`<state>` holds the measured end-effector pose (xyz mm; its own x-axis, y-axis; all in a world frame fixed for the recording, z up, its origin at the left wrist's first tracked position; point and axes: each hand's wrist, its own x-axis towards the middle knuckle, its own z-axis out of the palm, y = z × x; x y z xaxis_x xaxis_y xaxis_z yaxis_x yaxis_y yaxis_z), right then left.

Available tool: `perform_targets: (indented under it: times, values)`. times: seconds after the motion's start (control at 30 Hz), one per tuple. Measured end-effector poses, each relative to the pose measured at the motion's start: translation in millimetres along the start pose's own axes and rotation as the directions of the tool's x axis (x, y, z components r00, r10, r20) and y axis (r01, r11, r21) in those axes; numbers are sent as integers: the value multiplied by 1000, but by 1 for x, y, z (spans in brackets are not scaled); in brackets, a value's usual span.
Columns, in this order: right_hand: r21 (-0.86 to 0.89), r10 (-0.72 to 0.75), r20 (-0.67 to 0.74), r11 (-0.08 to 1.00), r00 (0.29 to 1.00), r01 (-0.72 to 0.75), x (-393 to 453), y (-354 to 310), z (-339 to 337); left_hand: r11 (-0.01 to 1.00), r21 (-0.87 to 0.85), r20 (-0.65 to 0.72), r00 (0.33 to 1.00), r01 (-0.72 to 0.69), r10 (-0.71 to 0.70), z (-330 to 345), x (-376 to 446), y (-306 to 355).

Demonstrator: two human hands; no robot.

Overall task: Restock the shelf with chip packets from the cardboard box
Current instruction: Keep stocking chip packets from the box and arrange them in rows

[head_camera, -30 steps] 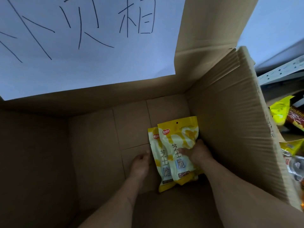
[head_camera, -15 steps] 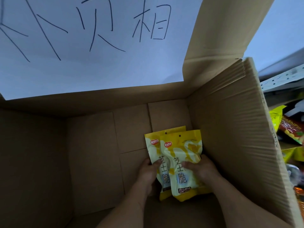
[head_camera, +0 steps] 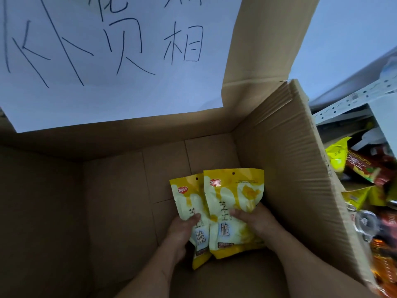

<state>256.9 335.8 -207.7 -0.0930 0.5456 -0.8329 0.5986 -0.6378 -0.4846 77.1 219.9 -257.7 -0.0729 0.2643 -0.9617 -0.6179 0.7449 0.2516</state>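
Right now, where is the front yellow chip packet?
In the head view, the front yellow packet is inside the cardboard box, lower right of centre near its right wall, overlapping a second packet, pinched by the right hand.

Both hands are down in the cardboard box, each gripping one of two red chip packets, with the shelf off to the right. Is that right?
Not quite: the packets are yellow, not red, as the head view shows. The left hand grips the left packet and the right hand grips the right packet, both inside the cardboard box, with the shelf to the right.
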Motion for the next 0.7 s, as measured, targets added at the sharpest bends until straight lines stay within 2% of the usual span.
perform_targets:
  times: [0.13,0.27,0.43,0.53,0.7]
  values:
    - [99,-30,29,995,999,27,-26,-12,-5,998,50,-30,999,-26,28,-25,-20,6]
    - [199,-54,-48,978,997,62,-76,-39,-6,987,140,9,997,-73,73,-57,-83,37]
    - [348,-132,-102,924,986,160,-166,-84,-21,933,273,142,969,-233,201,-63,-189,87]
    - [328,-217,-188,906,958,269,-228,-103,-44,901,304,237,940,-310,244,-52,-259,111]
    - [417,-221,-346,834,912,361,-347,-100,-95,852,320,406,872,-415,273,-27,-362,115]
